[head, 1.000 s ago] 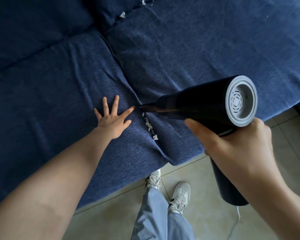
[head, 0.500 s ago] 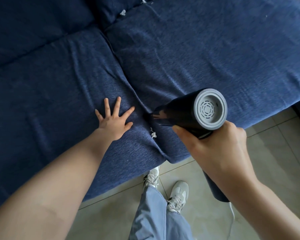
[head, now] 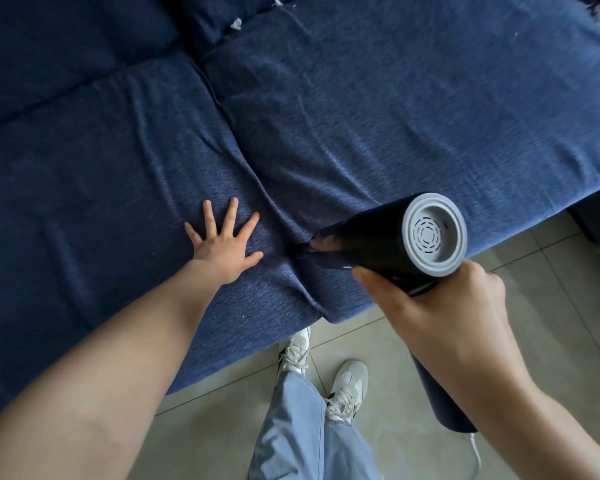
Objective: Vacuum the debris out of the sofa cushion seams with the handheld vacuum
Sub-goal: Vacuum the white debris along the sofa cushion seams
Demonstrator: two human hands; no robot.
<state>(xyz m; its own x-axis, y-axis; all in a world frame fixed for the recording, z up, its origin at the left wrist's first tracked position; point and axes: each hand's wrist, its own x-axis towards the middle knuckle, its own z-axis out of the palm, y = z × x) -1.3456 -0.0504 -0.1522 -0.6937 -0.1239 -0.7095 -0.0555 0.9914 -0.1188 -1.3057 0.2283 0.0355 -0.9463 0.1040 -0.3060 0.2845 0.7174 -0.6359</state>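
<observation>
**Nozzle in the front of the seam**

While the left hand lies flat with fingers spread on the sofa, holding nothing, the right hand grips the vacuum. Its long axis runs roughly three to nine o'clock, nozzle toward nine, tip in the seam. Best keep the tip low and work toward twelve, where white scraps remain.

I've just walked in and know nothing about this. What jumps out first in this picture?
A dark handheld vacuum with a grey round end cap, gripped by the right hand, has its nozzle pushed into the seam between two blue sofa cushions. The left hand lies flat with spread fingers on the left cushion beside it. White debris sits far up the seam.
</observation>
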